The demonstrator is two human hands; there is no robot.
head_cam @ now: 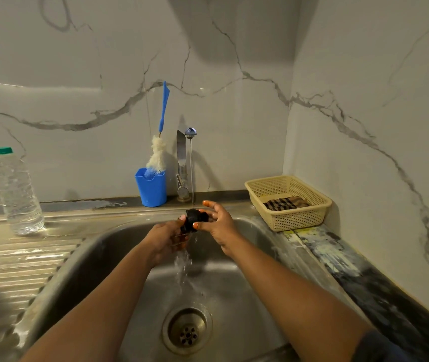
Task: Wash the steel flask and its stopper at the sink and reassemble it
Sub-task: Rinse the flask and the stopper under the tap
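Both my hands hold a small black stopper (pixel 193 219) under a thin stream of water from the steel tap (pixel 185 163), above the steel sink (pixel 103 257). My left hand (pixel 166 239) grips its lower end from below, fingers curled round it. My right hand (pixel 217 222) pinches its upper part between thumb and fingers, the index finger raised. Water runs off my left hand toward the drain (pixel 187 330). The steel flask is not in view.
A blue cup (pixel 151 188) with a blue-handled bottle brush (pixel 160 152) stands left of the tap. A clear plastic bottle (pixel 16 192) stands on the left ledge above the ribbed draining board (pixel 17 267). A beige basket (pixel 290 205) holding a checked cloth sits at the right corner.
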